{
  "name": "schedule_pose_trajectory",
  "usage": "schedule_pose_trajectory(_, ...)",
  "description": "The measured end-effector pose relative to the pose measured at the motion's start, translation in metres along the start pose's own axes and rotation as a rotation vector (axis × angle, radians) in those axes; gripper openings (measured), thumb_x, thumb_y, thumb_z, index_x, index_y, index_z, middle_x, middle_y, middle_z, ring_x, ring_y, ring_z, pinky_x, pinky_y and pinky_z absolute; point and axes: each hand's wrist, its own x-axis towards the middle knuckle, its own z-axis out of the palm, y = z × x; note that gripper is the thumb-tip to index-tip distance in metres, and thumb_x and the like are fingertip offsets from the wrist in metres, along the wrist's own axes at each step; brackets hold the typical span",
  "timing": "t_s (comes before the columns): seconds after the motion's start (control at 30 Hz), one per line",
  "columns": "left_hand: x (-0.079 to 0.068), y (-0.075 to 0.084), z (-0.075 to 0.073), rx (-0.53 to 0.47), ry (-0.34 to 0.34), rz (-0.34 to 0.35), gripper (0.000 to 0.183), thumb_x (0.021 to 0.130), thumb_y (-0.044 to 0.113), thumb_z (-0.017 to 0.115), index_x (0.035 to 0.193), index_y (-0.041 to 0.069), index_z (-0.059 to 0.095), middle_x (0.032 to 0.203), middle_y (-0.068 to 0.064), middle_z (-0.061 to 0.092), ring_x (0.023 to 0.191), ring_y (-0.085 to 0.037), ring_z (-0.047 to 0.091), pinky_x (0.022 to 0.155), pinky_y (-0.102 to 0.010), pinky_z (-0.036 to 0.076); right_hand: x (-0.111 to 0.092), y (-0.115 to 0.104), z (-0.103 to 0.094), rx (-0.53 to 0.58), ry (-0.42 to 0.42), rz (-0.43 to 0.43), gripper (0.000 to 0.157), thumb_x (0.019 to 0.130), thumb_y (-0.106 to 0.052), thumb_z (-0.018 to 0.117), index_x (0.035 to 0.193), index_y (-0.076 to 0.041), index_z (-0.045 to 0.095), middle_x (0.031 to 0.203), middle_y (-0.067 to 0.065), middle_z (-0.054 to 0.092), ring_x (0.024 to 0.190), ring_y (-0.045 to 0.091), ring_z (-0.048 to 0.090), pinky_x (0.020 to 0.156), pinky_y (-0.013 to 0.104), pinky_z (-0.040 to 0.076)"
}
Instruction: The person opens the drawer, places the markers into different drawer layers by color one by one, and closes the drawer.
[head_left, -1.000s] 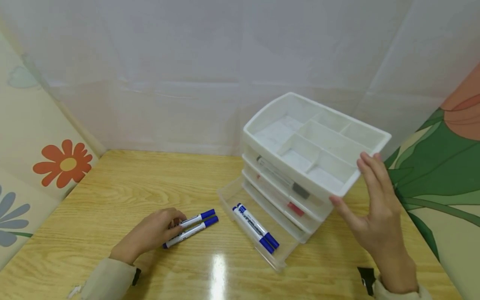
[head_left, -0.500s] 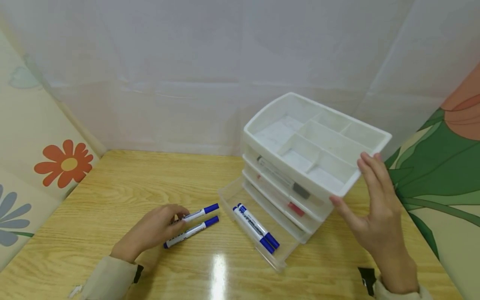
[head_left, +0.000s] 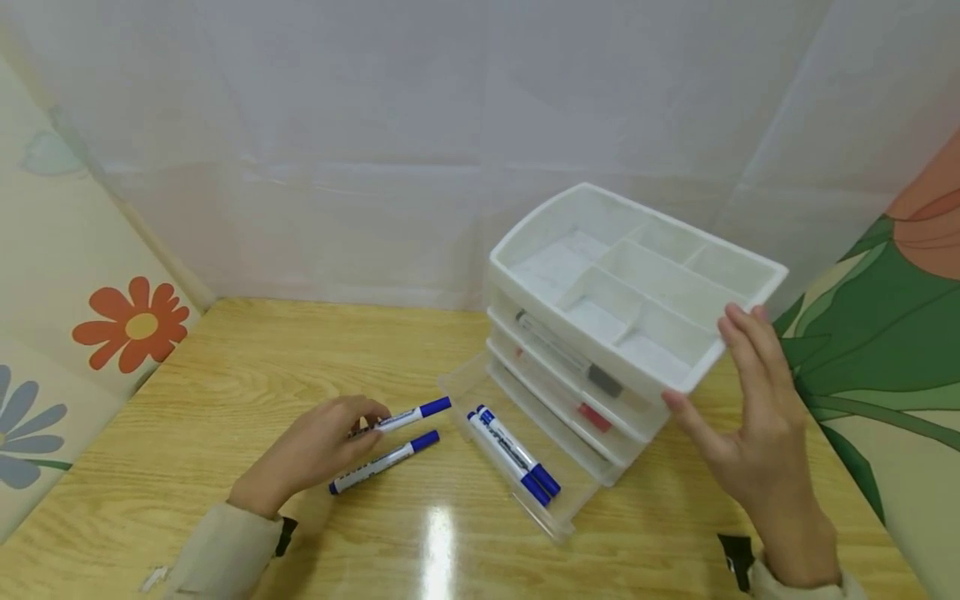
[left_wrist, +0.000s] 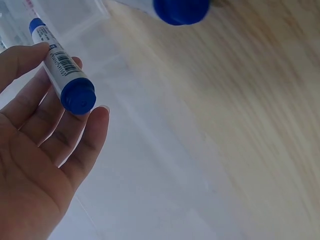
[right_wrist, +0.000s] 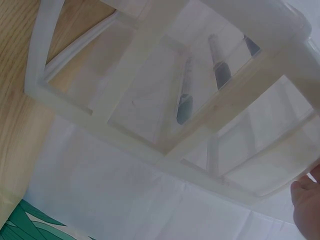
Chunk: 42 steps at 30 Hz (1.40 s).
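Note:
In the head view my left hand (head_left: pixel 315 454) pinches a white marker (head_left: pixel 401 419) with a blue cap, between thumb and fingers. The left wrist view shows its barcode and blue end close up. A matching marker (head_left: pixel 386 464) lies on the table just in front of it. To the right stands a white drawer organizer (head_left: pixel 570 325), its clear bottom drawer (head_left: pixel 587 492) pulled out. Two more blue-capped markers (head_left: pixel 510 450) lie side by side in that drawer. My right hand (head_left: pixel 765 433) rests against the organizer's near right corner, thumb at the front, fairly straight fingers along the side rim.
Behind the closed upper drawers show a black-capped marker (head_left: pixel 603 381) and something red (head_left: pixel 594 417). The divided top tray (head_left: pixel 551 262) has several compartments. A pale sheet (head_left: pixel 337 150) backs the wooden table (head_left: pixel 300 350); flower-patterned panels (head_left: pixel 123 325) flank both sides.
My left hand has drawn one marker away from its neighbour, moving it right and farther back toward the drawer. The right hand stays at the organizer's corner.

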Motion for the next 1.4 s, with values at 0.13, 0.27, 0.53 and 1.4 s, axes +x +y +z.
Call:
schedule_pose_trajectory(0.13, 0.005, 0.006, -0.002, 0.019, 0.022, 0.044, 0.019, 0.093, 0.013, 0.068, 0.111, 0.010, 0.072, 0.096, 0.004, 0.071, 0.076, 0.000, 0.057, 0.063, -0.019, 0.049, 0.000, 0.000, 0.000, 0.002, 0.009, -0.005, 0.081, 0.092, -0.055, 0.063, 0.129, 0.016, 0.054, 0.136, 0.033, 0.053, 0.140, 0.045, 0.041, 0.123, 0.038, 0.030)
schedule_pose_trajectory(0.27, 0.010, 0.012, -0.003, 0.033, 0.047, 0.082, 0.018, 0.093, 0.013, 0.069, 0.110, 0.011, 0.072, 0.096, 0.004, 0.071, 0.075, 0.000, 0.056, 0.062, -0.019, 0.048, 0.001, 0.000, 0.000, 0.012, 0.031, -0.014, 0.081, 0.091, -0.055, 0.064, 0.127, 0.017, 0.054, 0.135, 0.033, 0.053, 0.139, 0.046, 0.041, 0.122, 0.038, 0.030)
schedule_pose_trajectory(0.53, 0.022, 0.022, -0.002, 0.087, 0.061, 0.131, 0.018, 0.093, 0.015, 0.070, 0.111, 0.013, 0.072, 0.100, 0.003, 0.071, 0.085, -0.007, 0.062, 0.069, -0.025, 0.054, 0.002, -0.001, 0.000, 0.012, 0.033, -0.011, 0.081, 0.092, -0.055, 0.064, 0.128, 0.017, 0.054, 0.135, 0.033, 0.053, 0.139, 0.045, 0.041, 0.122, 0.038, 0.030)
schedule_pose_trajectory(1.4, 0.052, 0.065, 0.016, 0.122, 0.130, 0.280, 0.020, 0.091, 0.016, 0.072, 0.111, 0.016, 0.074, 0.108, 0.002, 0.072, 0.097, -0.015, 0.061, 0.083, -0.034, 0.055, 0.000, -0.001, 0.001, 0.008, 0.020, -0.008, 0.082, 0.091, -0.055, 0.064, 0.128, 0.018, 0.053, 0.135, 0.034, 0.052, 0.139, 0.046, 0.040, 0.122, 0.040, 0.030)
